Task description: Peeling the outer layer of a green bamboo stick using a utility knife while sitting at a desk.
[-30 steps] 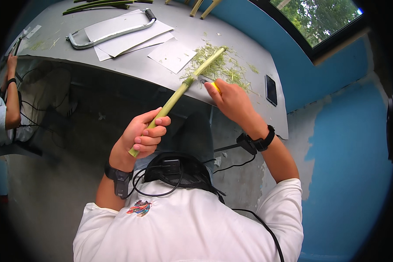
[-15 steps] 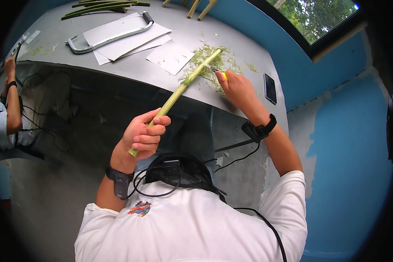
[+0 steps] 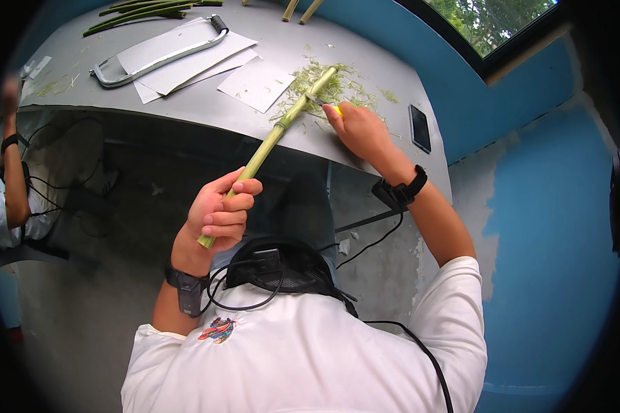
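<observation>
A pale green bamboo stick (image 3: 262,151) slants across the middle, from near my body up over the table edge. My left hand (image 3: 222,210) is wrapped round its near end. My right hand (image 3: 362,134) grips a yellow-handled knife (image 3: 337,111), most of its handle hidden in the fist. The knife's blade meets the stick between the dark-ringed joint and the far end. Thin green shavings (image 3: 334,91) lie on the table around and beneath that far end.
On the grey table (image 3: 193,103) lie a hacksaw (image 3: 160,67) over white paper sheets (image 3: 244,51), another sheet (image 3: 256,84), several dark green stalks (image 3: 139,12) and a phone (image 3: 419,129). Cut sticks (image 3: 310,9) stand at the back edge. A co-worker's arm (image 3: 16,193) is at far left.
The whole view has shifted slightly. My right hand and the knife have slid a little along the bamboo stick toward its joint. My left hand keeps its grip. The co-worker's hand is now blurred.
</observation>
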A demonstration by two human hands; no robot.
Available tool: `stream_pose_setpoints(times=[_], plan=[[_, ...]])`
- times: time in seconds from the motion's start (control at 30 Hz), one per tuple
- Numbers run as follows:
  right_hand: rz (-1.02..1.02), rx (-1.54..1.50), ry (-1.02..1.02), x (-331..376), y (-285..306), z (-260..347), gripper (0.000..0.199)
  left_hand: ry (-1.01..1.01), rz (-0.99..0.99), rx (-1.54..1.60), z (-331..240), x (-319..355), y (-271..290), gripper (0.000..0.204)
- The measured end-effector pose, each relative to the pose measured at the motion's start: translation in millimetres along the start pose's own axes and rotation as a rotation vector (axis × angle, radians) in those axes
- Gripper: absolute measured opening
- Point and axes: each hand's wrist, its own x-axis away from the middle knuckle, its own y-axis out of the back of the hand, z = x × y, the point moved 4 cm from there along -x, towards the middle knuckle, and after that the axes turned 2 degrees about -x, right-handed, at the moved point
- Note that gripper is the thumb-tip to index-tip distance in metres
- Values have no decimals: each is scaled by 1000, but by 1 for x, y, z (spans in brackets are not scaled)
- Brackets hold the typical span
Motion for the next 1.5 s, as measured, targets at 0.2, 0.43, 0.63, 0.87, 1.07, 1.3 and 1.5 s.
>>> stream_pose_setpoints(times=[0.2,0.43,0.63,0.87,1.07,1.3,1.5], plan=[[100,-89,116,4,-1,16,65,3,32,6,0,2,-1,48],[129,-51,85,-3,9,11,69,2,38,16,-1,3,3,48],[65,-44,54,-7,1,1,65,4,46,57,1,2,0,48],[-5,57,-57,-10,-5,-32,65,6,53,74,6,-1,3,48],[181,-159,89,-5,12,17,67,6,57,30,1,6,0,47],[131,-16,91,-7,2,22,65,-14,61,40,2,0,2,45],[141,-24,211,7,6,37,63,-23,-26,-53,-3,0,1,45]])
